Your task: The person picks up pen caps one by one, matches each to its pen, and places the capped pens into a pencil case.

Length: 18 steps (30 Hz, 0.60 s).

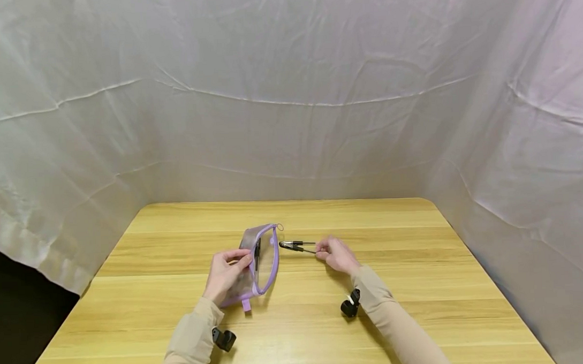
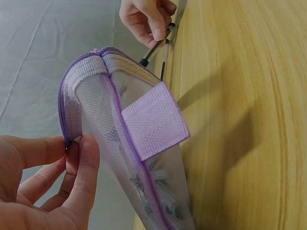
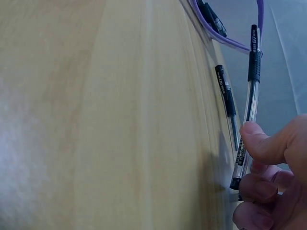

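A see-through mesh pencil pouch (image 1: 277, 265) with purple zipper trim stands with its mouth gaping to the right. My left hand (image 1: 222, 274) pinches the zippered edge between thumb and fingers, as the left wrist view also shows. Inside the pouch, a black pen (image 1: 257, 255) shows through the opening. To the right, my right hand (image 1: 339, 254) pinches a clear-barrelled pen (image 3: 253, 72) near its rear end, its black cap pointing at the pouch's mouth. A second, similar pen (image 3: 225, 91) lies on the table beneath and beside the held one.
The wooden table (image 1: 325, 331) has rounded back corners, with a grey-white curtain (image 1: 290, 139) behind and at the sides. A purple fabric tab (image 2: 156, 122) sticks out from the pouch's near end, and a ring (image 1: 280, 227) hangs at its far end.
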Each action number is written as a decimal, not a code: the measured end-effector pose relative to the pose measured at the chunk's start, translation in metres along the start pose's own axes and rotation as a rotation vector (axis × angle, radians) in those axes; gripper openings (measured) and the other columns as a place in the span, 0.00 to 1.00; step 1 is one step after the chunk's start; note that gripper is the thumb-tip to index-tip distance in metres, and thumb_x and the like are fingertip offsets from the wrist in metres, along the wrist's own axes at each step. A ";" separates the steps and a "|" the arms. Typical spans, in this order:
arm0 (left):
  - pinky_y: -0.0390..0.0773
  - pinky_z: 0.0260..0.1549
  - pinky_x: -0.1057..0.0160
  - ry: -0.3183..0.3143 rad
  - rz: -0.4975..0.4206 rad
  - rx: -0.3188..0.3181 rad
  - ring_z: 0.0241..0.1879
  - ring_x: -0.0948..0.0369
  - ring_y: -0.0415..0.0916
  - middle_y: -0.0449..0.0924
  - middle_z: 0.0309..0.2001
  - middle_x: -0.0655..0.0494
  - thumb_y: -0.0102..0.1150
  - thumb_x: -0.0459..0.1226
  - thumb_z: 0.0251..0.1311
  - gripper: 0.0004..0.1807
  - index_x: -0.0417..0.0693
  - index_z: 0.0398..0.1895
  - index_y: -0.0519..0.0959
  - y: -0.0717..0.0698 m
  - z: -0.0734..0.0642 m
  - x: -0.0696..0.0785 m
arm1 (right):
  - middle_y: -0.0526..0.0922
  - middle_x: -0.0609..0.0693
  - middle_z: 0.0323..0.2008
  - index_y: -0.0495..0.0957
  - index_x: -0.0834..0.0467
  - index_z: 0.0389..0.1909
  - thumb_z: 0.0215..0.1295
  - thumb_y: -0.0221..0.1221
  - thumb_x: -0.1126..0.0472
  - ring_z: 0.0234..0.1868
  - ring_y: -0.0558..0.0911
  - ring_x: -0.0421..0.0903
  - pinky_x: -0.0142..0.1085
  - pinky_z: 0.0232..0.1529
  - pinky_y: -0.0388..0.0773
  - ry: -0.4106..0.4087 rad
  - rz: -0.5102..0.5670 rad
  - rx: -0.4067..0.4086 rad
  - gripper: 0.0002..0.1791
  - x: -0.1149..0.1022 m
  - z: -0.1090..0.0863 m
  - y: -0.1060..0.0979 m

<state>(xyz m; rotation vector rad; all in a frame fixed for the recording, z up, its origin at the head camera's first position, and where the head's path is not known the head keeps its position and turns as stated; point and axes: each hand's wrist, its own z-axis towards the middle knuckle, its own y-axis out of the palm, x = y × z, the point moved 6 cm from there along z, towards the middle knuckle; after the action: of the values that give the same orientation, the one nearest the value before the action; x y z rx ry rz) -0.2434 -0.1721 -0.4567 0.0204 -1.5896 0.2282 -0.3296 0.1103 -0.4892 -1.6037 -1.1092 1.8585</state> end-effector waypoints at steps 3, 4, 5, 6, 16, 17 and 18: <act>0.85 0.36 0.69 -0.007 -0.005 0.000 0.34 0.68 0.78 0.86 0.41 0.42 0.63 0.28 0.63 0.13 0.28 0.48 0.83 0.000 0.000 0.000 | 0.80 0.49 0.38 0.83 0.52 0.37 0.67 0.63 0.62 0.40 0.76 0.45 0.43 0.47 0.75 -0.024 -0.003 -0.009 0.02 -0.003 -0.002 0.000; 0.85 0.36 0.69 -0.008 -0.004 0.001 0.34 0.68 0.79 0.86 0.41 0.43 0.63 0.28 0.63 0.13 0.28 0.48 0.83 0.000 0.000 0.000 | 0.80 0.48 0.37 0.83 0.53 0.37 0.67 0.62 0.62 0.39 0.76 0.44 0.42 0.46 0.74 -0.034 -0.005 -0.012 0.02 -0.004 -0.002 0.000; 0.85 0.36 0.68 -0.010 -0.003 0.001 0.33 0.68 0.79 0.86 0.41 0.43 0.63 0.28 0.63 0.13 0.28 0.48 0.83 0.000 0.000 0.000 | 0.79 0.48 0.37 0.83 0.53 0.37 0.67 0.62 0.62 0.39 0.75 0.44 0.41 0.45 0.73 -0.042 -0.002 -0.014 0.02 -0.006 -0.002 0.000; 0.86 0.36 0.68 -0.012 -0.003 0.001 0.33 0.68 0.79 0.86 0.41 0.43 0.63 0.27 0.63 0.12 0.28 0.48 0.83 0.000 0.000 0.000 | 0.79 0.48 0.37 0.83 0.54 0.37 0.68 0.62 0.63 0.39 0.75 0.44 0.40 0.45 0.73 -0.052 0.002 -0.018 0.02 -0.007 -0.002 0.000; 0.86 0.36 0.68 -0.021 -0.010 0.002 0.33 0.67 0.79 0.86 0.41 0.44 0.63 0.27 0.63 0.12 0.28 0.48 0.83 0.000 0.001 -0.001 | 0.80 0.51 0.36 0.81 0.61 0.41 0.71 0.57 0.65 0.33 0.74 0.42 0.32 0.36 0.71 -0.125 0.106 -0.040 0.05 -0.016 -0.004 0.002; 0.86 0.36 0.68 -0.023 -0.011 0.002 0.33 0.67 0.79 0.86 0.41 0.44 0.63 0.27 0.63 0.12 0.28 0.48 0.83 -0.001 0.001 -0.001 | 0.80 0.52 0.36 0.80 0.62 0.42 0.72 0.57 0.65 0.34 0.74 0.42 0.32 0.35 0.72 -0.131 0.115 -0.045 0.06 -0.017 -0.004 0.002; 0.86 0.36 0.68 -0.025 -0.012 0.001 0.33 0.67 0.79 0.86 0.41 0.44 0.63 0.28 0.63 0.12 0.28 0.48 0.83 -0.001 0.001 -0.002 | 0.81 0.53 0.37 0.80 0.63 0.43 0.72 0.56 0.66 0.34 0.75 0.42 0.32 0.35 0.73 -0.140 0.127 -0.049 0.06 -0.018 -0.005 0.002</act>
<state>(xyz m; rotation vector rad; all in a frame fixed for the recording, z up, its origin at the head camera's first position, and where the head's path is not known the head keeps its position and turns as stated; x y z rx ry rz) -0.2438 -0.1730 -0.4583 0.0338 -1.6138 0.2208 -0.3206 0.0962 -0.4799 -1.6258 -1.1438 2.0681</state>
